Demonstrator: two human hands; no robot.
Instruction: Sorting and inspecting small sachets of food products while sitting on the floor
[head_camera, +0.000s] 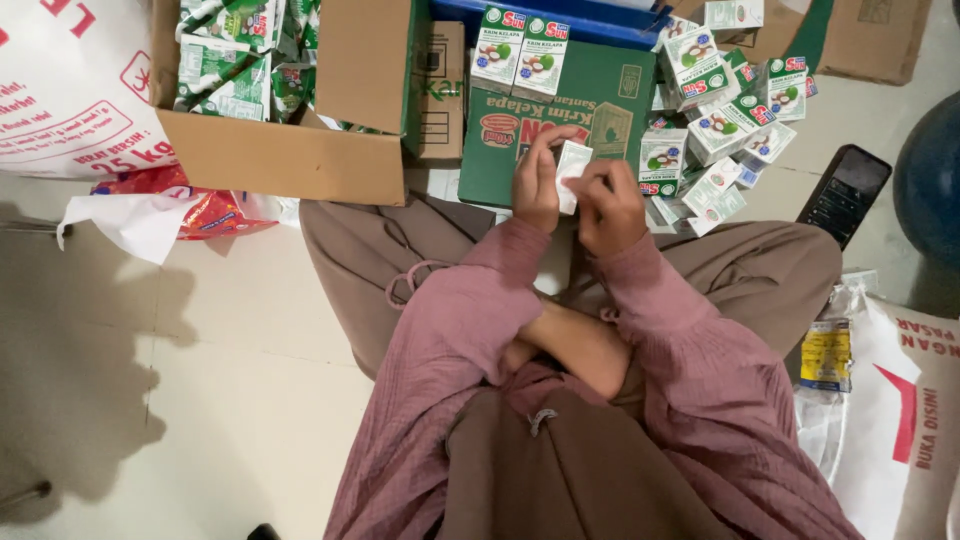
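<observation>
Head cam, looking down at a person sitting cross-legged on the floor (230, 330). Both hands are up at 12 o'clock from the lap, on one small white-and-green carton (572, 168): left hand (536, 182) has its fingers closed around the carton's left edge, right hand (608, 200) pinches the right side with fingers curled in (thumb hidden, so exact grip on that side is a guess). The carton is held off the floor, just in front of a flat green box (560, 125) that lies at 12 o'clock. Two matching cartons (520, 50) stand upright side by side on the far end of that green box. At 1–2 o'clock, a loose pile of the same cartons (725, 110) lies tumbled, touching each other, not ordered. At 10–11 o'clock, an open cardboard box (290, 150) holds green-and-white packs. A dark phone (845, 192) rests at 2 o'clock, well apart from the hands. White sacks (70, 90) sit at 10 o'clock and 4 o'clock. Progress, judged from layout: two cartons stood up, one in hand, most of the pile untouched, so early stage, with the bulk remaining.
</observation>
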